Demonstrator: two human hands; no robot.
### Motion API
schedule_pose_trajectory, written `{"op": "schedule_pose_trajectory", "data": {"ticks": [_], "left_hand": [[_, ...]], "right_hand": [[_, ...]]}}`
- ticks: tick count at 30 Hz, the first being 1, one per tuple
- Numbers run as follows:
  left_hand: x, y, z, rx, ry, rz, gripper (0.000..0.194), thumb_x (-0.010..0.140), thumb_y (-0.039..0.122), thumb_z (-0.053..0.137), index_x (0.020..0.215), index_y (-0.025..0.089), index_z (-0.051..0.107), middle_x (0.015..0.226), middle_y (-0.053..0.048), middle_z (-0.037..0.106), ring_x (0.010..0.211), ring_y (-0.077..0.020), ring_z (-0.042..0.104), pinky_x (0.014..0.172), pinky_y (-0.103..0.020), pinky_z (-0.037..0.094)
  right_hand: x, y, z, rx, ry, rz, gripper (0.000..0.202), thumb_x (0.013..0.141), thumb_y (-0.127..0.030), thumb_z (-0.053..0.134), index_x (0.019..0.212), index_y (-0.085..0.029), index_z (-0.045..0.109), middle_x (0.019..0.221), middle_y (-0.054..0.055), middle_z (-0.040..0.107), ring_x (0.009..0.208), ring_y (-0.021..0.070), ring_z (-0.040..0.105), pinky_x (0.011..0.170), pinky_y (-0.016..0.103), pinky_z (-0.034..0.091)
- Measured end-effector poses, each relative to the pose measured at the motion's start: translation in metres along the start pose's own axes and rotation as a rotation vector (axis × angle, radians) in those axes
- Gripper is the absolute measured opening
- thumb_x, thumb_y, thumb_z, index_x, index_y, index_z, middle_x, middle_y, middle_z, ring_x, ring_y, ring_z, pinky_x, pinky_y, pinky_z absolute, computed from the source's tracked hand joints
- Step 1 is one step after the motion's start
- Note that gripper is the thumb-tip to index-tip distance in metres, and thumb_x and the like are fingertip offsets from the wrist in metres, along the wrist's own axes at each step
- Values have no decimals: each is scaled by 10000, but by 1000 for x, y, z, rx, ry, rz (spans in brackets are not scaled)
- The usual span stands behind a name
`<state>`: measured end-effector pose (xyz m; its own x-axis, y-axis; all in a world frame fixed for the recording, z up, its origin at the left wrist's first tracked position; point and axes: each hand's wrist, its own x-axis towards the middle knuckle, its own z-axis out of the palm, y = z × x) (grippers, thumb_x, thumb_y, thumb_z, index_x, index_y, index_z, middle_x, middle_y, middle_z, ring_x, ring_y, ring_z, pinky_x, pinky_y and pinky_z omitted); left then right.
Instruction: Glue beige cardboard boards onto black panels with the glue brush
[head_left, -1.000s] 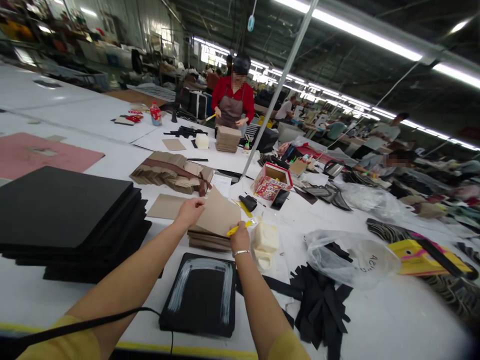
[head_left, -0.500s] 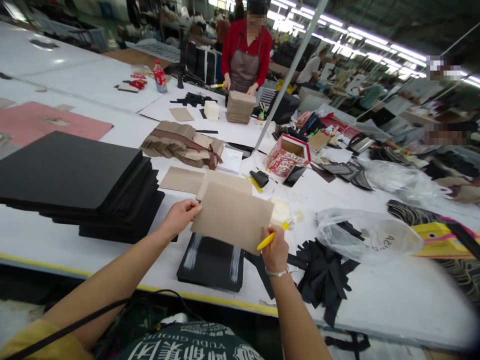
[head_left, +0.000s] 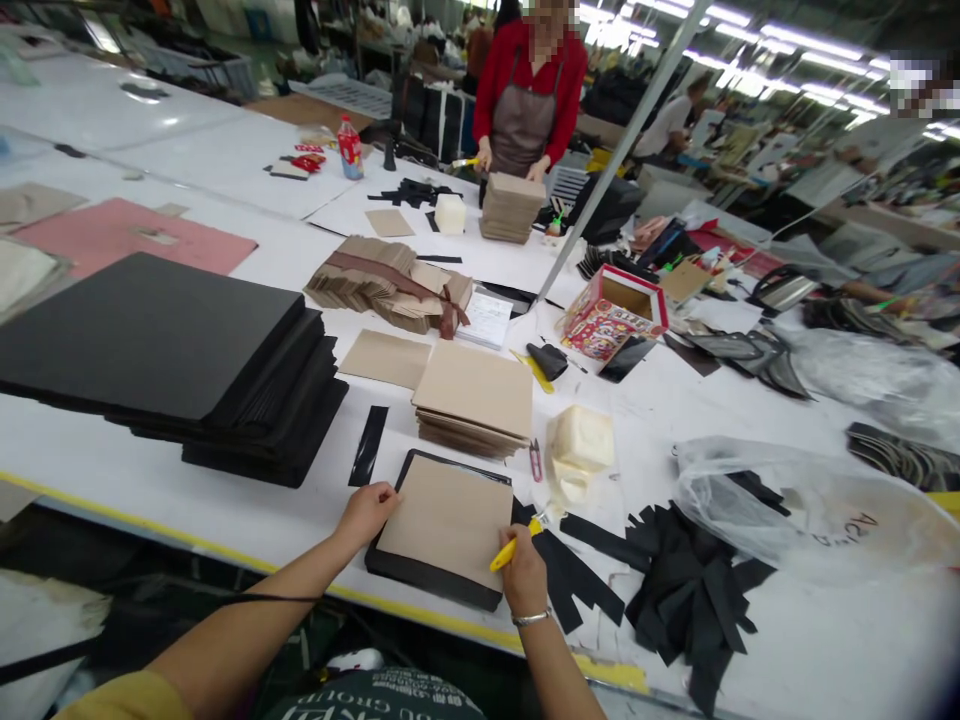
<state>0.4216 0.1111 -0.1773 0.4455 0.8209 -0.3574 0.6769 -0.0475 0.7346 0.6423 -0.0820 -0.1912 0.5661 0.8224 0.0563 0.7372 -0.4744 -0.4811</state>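
A tan cardboard sheet [head_left: 450,515] lies over a stack of black sheets [head_left: 435,583], leaving a narrow black border. My left hand [head_left: 369,512] pinches the cardboard's left edge. In my closed right hand [head_left: 525,570] is a yellow-handled brush [head_left: 514,545], and that hand also rests at the cardboard's right edge. Just behind stands a pile of cardboard sheets [head_left: 472,390]. To its right sits a cut-open white plastic container [head_left: 581,440], with small pink-handled snips [head_left: 535,460] beside it. A shiny black strip [head_left: 369,445] lies left of the pile.
A tall stack of large black sheets [head_left: 150,335] stands at left. Black strips [head_left: 686,580] and a clear plastic bag [head_left: 810,510] lie at right. Behind are tied cardboard pieces [head_left: 390,280] and a red box [head_left: 615,310]. A co-worker in red [head_left: 529,90] works across the table.
The cardboard sheet has come down onto the black stack, covering its two whitish streaks. Both hands have lowered with it. The view has shifted, uncovering the cardboard pile and the container.
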Motion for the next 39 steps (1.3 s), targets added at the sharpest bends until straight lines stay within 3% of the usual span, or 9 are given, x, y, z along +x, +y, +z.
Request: {"op": "schedule_pose_trajectory", "data": {"ticks": [9,19,39], "left_hand": [[13,-5,5,19,28,-62,233,726,338,508,561,176,536,567,9,572,581,-142,520,544,-225,334],[16,-3,5,90,-62,-75,297,732,418,466,577,181,553,581,-12,599,618,-180,558,564,-243,338],[22,-18,11,44,-89,-131,328,700,471,486,589,178,580,557,6,588,605,-191,559,545,-246,350]], "right_hand": [[9,-2,7,-42,-29,6,221,887,-334,350,821,-185,500,599,21,576,520,163,576,486,246,375],[8,-1,7,-186,-103,9,122,790,-124,427,857,-166,519,610,6,571,577,138,567,520,212,343],[9,-7,0,-190,-153,34,92,803,-153,446,822,-179,532,653,8,588,613,138,561,549,214,323]]}}
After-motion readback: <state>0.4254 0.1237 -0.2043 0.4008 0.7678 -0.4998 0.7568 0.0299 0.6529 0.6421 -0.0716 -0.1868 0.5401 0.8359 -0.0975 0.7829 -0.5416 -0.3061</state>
